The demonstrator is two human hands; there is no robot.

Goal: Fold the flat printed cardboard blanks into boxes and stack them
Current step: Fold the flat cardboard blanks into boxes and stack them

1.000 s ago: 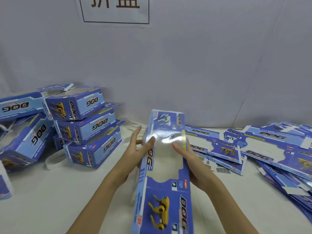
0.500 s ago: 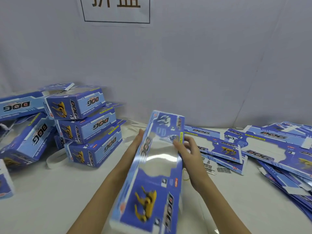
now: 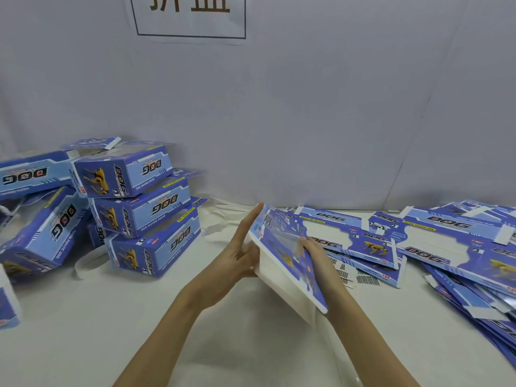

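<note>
A blue printed cardboard blank (image 3: 282,255) is held tilted on edge above the table's middle, its white inner side (image 3: 279,277) facing left. My left hand (image 3: 237,252) lies against that white side with straight fingers pointing up. My right hand (image 3: 315,252) grips the printed side from the right, fingers over the clear window. A stack of folded blue boxes (image 3: 148,208) stands at the left. Flat blanks (image 3: 435,247) lie spread at the right.
More folded boxes (image 3: 42,219) lean in a loose heap at the far left. White paper strips (image 3: 89,261) lie by the stack. A grey backdrop with a printed sign (image 3: 190,15) closes the back. The white table (image 3: 139,331) stretches out in front.
The blank was lying lengthwise toward me with its printed face up. It has been swung up and to the right, now on edge with the white inside showing. Both hands followed it.
</note>
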